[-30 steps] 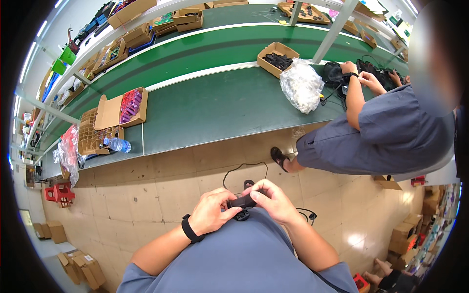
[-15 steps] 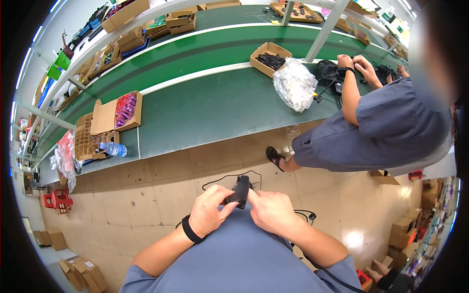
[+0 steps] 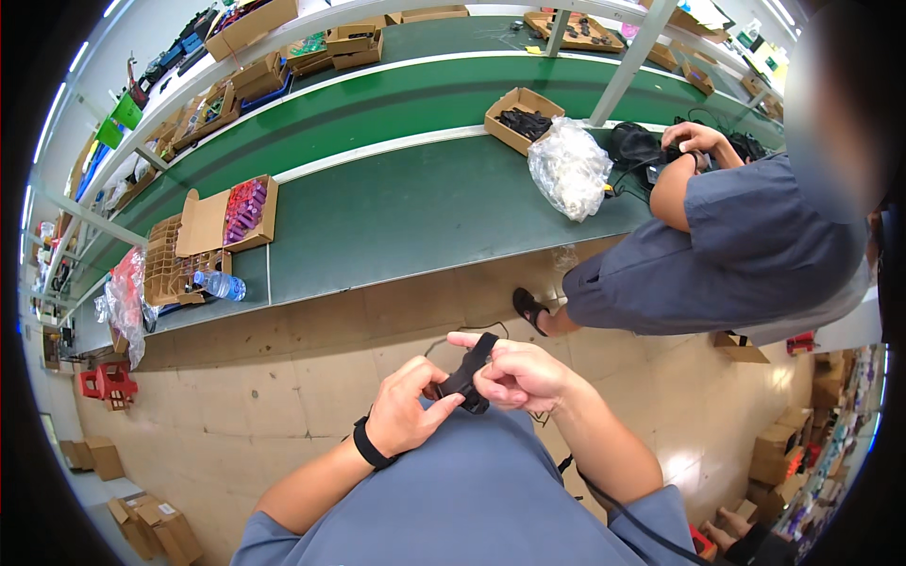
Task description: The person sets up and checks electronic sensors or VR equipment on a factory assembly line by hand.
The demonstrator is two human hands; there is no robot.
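Head view: left hand (image 3: 408, 415) and right hand (image 3: 514, 375) both pinch a small black strap (image 3: 467, 374) over the lap; a loose fingertip hold could let it slip to the floor (image 3: 283, 377).

Open brown carton (image 3: 229, 219) of pink items and clear plastic bag (image 3: 569, 168) on green bench.
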